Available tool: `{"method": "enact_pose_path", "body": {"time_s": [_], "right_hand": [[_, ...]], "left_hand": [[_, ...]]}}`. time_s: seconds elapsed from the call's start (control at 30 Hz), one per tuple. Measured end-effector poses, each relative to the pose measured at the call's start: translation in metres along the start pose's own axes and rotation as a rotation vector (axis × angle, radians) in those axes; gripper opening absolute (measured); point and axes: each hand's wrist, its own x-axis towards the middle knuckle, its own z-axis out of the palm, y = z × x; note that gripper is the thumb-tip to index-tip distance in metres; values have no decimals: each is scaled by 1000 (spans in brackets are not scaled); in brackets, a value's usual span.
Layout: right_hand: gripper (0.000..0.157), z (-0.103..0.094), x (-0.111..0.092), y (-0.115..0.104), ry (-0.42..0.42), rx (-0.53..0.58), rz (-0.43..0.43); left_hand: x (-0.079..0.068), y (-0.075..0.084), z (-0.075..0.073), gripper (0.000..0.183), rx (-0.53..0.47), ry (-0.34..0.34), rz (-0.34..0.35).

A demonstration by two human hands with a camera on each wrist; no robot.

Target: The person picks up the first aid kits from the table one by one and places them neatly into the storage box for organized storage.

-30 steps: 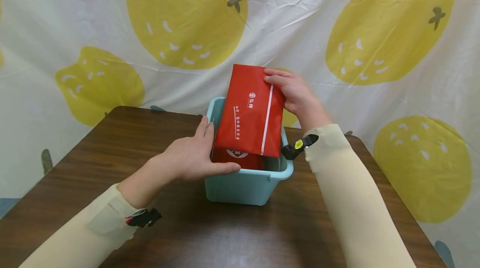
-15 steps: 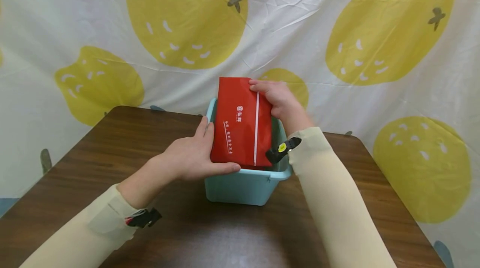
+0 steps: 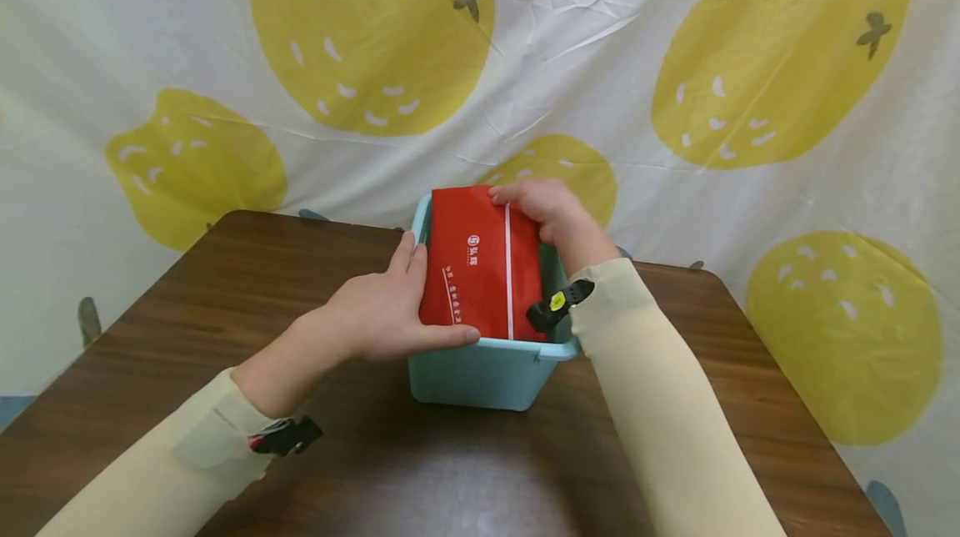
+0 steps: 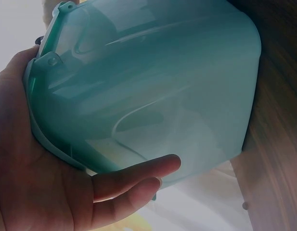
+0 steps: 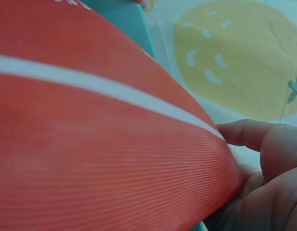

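A red pouch [image 3: 480,270] with white lettering and a white stripe sits tilted in a light blue plastic bin [image 3: 476,374], its far end above the rim. My right hand [image 3: 553,208] grips the pouch at its upper right corner; in the right wrist view, the pouch's ribbed side [image 5: 138,178] bulges towards the camera. My left hand [image 3: 378,312] rests at the bin's front left corner, thumb along the front rim. In the left wrist view two fingers [image 4: 138,173] lie fairly straight beside the bin's outer wall [image 4: 187,106]. The pouch hides the bin's contents.
The bin stands on a dark wooden table [image 3: 300,270]. Behind the table hangs a white cloth [image 3: 570,45] printed with yellow lemons. Both forearms wear pale sleeves with black wrist straps [image 3: 288,437].
My right hand has moved down and left, lowering the pouch into the bin. The pouch now covers the red item with a white emblem seen inside earlier. My left hand has stayed put.
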Motion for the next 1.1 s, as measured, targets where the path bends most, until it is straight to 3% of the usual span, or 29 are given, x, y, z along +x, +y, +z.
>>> {"method": "enact_pose_path", "body": {"time_s": [0.17,0.27,0.37,0.6,1.1], "right_hand": [[32,1,-1,0,0,-120,41],[36,2,-3,0,17,-281,58],[36,2,-3,0,-17,-413,73],[33,1,-3,1,-136,-467,85],[40,7,-17,-11,32,-695,27]], "left_hand": [[0,1,2,138,5,7,-4],[-1,1,2,138,14,3,-4],[-1,1,1,138,24,-1,-3],[-1,1,1,139,33,-3,1],[-2,1,1,138,23,2,-1]]}}
